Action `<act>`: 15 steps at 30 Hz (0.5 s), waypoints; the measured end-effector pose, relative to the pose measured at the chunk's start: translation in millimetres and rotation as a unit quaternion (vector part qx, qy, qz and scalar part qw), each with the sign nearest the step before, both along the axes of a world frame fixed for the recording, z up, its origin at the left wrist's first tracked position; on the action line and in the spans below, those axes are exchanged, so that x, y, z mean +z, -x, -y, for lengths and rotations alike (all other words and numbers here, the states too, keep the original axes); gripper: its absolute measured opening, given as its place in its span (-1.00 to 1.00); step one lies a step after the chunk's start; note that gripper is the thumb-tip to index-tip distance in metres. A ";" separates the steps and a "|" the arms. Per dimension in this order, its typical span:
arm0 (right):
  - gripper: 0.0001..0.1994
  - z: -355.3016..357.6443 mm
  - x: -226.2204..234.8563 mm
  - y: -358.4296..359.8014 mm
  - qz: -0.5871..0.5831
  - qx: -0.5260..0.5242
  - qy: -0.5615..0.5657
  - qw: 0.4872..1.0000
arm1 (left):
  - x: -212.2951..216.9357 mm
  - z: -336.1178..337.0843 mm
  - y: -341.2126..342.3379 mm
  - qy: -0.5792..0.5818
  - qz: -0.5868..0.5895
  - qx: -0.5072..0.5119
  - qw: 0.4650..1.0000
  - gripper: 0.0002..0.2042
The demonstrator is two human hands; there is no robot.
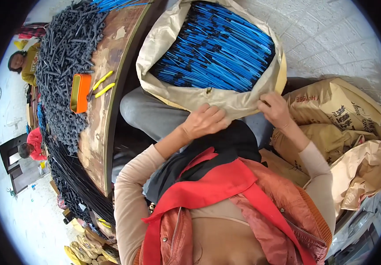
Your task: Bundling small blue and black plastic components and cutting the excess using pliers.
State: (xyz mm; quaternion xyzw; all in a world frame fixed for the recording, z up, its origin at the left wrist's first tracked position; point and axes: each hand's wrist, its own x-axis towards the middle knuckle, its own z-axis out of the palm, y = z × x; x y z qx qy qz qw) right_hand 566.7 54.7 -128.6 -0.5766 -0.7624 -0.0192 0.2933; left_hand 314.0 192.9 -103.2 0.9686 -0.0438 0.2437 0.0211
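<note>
A pale woven sack with its mouth folded wide apart stands in front of me, against my knees. Inside lie a great many thin blue rods with black ends, packed side by side. My left hand is closed on the sack's near rim. To its right, my right hand pinches the same rim near the right corner. Between the two hands the cloth of the rim is bunched. The fingertips of both hands are partly hidden by the folds.
On the left, a worn wooden table bears a heap of dark grey plastic parts, an orange box, yellow-handled pliers and black strands. Brown paper sacks crowd my right side. Two people are beyond the table.
</note>
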 end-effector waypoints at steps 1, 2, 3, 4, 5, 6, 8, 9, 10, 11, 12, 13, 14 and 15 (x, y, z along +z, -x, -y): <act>-0.73 2.5 -13.6 6.8 0.009 -0.028 -0.046 0.998 | -5.0 -5.9 5.8 -0.025 -0.018 0.010 0.999 -0.83; -0.73 8.2 -27.7 12.3 0.008 -0.024 -0.047 0.999 | -11.0 -6.8 9.6 -0.025 -0.019 0.015 0.999 -0.83; -0.72 16.8 -44.1 18.6 0.015 -0.022 -0.002 1.000 | -15.1 -7.7 13.1 -0.024 -0.066 0.066 0.995 -0.81; -0.71 24.9 -63.8 23.4 0.024 -0.021 0.043 0.999 | -16.9 -8.9 14.4 -0.024 -0.111 0.115 0.987 -0.80; -0.71 37.3 -97.1 23.9 0.037 -0.037 0.100 0.994 | -13.7 -4.8 13.0 -0.001 -0.161 0.143 0.977 -0.76; -0.71 38.2 -95.0 27.6 0.036 -0.031 0.098 0.994 | -8.7 1.3 15.7 -0.002 -0.162 0.149 0.976 -0.76; -0.74 41.7 -90.1 37.4 -0.121 -0.062 0.076 0.988 | -1.9 10.3 18.4 0.181 -0.111 0.230 0.950 -0.75; -0.78 35.7 -55.9 37.3 -0.125 0.040 0.082 0.988 | 4.0 10.9 26.7 0.231 -0.088 0.246 0.937 -0.78; -0.78 29.6 -26.1 44.1 -0.128 0.045 0.083 0.987 | 5.0 10.1 32.1 0.230 -0.090 0.251 0.936 -0.78; -0.80 21.3 0.9 52.9 -0.139 0.098 0.001 0.985 | 4.3 7.2 35.9 0.348 -0.052 0.312 0.882 -0.82; -0.81 15.0 19.9 56.1 -0.149 0.151 -0.081 0.974 | 2.9 4.2 38.0 0.459 -0.010 0.365 0.810 -0.85; -0.81 8.6 30.5 54.7 -0.135 0.153 -0.102 0.974 | -1.3 -1.7 38.1 0.477 -0.004 0.383 0.791 -0.85; -0.81 -5.9 43.8 53.3 -0.136 0.161 -0.102 0.972 | -4.6 -6.6 37.8 0.476 0.000 0.390 0.788 -0.85; -0.78 -26.4 61.0 51.1 -0.098 0.098 -0.057 0.989 | 1.1 -9.8 28.0 0.564 0.041 0.422 0.708 -0.83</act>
